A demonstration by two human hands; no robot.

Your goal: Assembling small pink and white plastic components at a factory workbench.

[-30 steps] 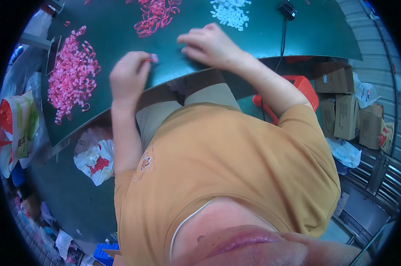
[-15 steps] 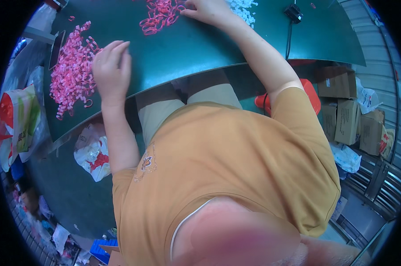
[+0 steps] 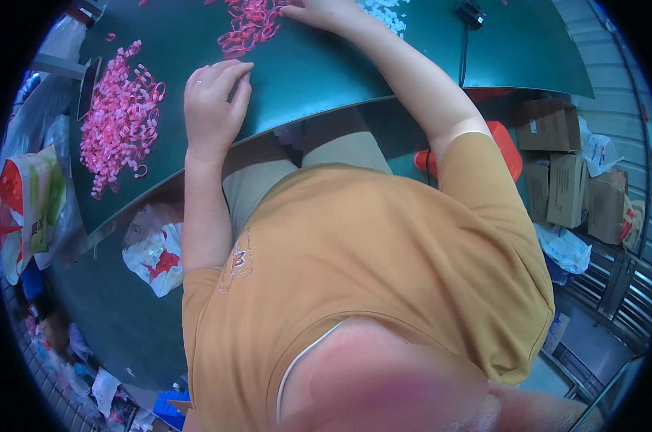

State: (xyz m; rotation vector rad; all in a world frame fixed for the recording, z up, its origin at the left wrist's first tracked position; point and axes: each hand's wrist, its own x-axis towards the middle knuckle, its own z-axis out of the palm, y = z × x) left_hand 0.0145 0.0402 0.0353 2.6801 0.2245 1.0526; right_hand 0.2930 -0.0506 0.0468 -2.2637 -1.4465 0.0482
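Observation:
My left hand [image 3: 215,104] hovers over the green table near its front edge, right of a heap of pink loops with pale pieces on them [image 3: 117,119]. Thumb and forefinger meet at the tips; whatever lies between them is too small to make out. My right hand [image 3: 320,11] is at the far side, partly cut off by the upper edge. Its fingertips are closed beside a pile of plain pink-red loops [image 3: 248,27], and what they pinch is hidden. A scatter of small white pieces [image 3: 387,14] lies just right of that hand.
The green table [image 3: 319,83] has a curved front edge before my lap. A phone-like dark slab [image 3: 89,88] stands by the left heap. A black plug-like device with a cable [image 3: 470,14] lies far right. Below are a red stool-like object [image 3: 505,150], cardboard boxes [image 3: 549,126] and plastic bags [image 3: 153,248].
My left hand has moved right, away from the heap of loops with pale pieces. My right hand stays by the plain loops, and the whole view has shifted slightly.

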